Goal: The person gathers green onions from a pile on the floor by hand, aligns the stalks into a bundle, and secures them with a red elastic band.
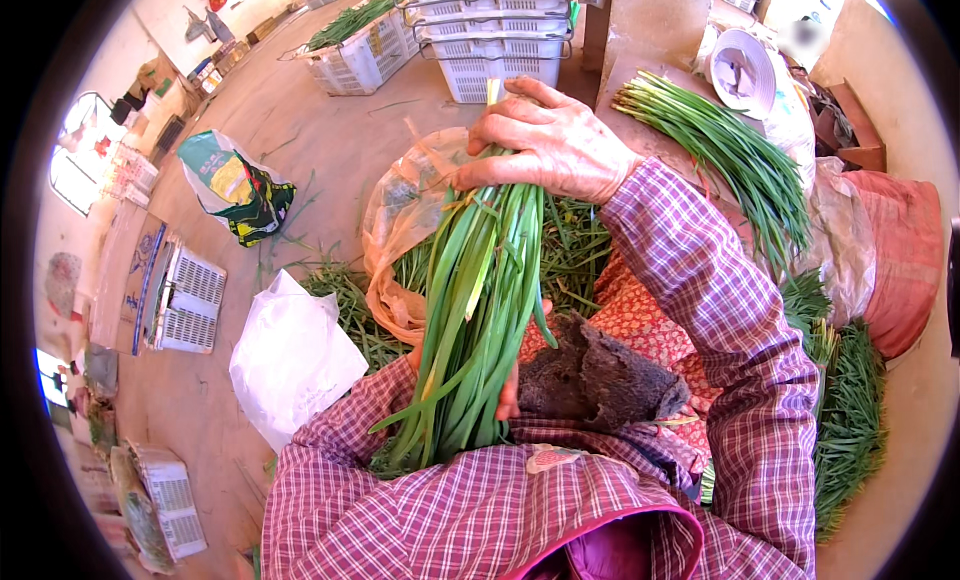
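Observation:
A bunch of garlic chives [482,290] lies lengthwise in front of my chest, its long green leaves hanging toward my body. My right hand [555,145] is closed over the far, stem end, and a pale stalk tip sticks up past the fingers. Under the middle of the bunch is my left hand [509,395], mostly hidden by the leaves. Its fingers show at the right side of the bunch, curled round it. A few yellowish blades run among the green ones. Beyond the bunch is an orange plastic bag [385,255] with loose green leaves about it.
More chives [725,150] lie on a board at the right, with another heap [850,430] nearer me. A white plastic bag [295,355] and a green-and-yellow sack [235,185] are on the left floor. Stacked white crates [500,65] stand ahead. Dark rough cloth [600,375] covers my lap.

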The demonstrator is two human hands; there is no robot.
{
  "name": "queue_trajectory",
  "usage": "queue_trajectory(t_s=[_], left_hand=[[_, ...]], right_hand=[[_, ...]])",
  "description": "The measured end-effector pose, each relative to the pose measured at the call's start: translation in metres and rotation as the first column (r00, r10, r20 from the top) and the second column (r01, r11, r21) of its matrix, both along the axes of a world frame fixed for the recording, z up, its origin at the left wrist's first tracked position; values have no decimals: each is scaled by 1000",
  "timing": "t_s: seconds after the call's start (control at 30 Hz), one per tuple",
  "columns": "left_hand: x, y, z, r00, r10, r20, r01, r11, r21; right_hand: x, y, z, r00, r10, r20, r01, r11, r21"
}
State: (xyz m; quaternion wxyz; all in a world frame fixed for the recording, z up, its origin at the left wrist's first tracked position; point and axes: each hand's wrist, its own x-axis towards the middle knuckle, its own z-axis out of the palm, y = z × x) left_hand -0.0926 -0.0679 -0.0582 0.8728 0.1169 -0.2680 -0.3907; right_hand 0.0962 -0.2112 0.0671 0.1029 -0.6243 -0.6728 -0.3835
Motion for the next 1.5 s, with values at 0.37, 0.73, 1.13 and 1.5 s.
queue_trajectory(t_s=[0.37,0.73,1.13,1.5], left_hand=[[-1,71,-11,636,738,225,-599,289,747],[4,46,16,663,654,363,-595,167,786],[-16,55,-36,716,694,75,-376,293,879],[-3,78,9,744,653,143,-358,209,910]], right_hand=[[-4,-33,-53,-452,-1,-892,18,1000,-11],[-40,-2,-75,138,-179,-974,199,968,-149],[-32,-17,-89,366,-57,-929,58,998,-38],[-2,-37,-67,706,-505,-497,460,860,-220]])
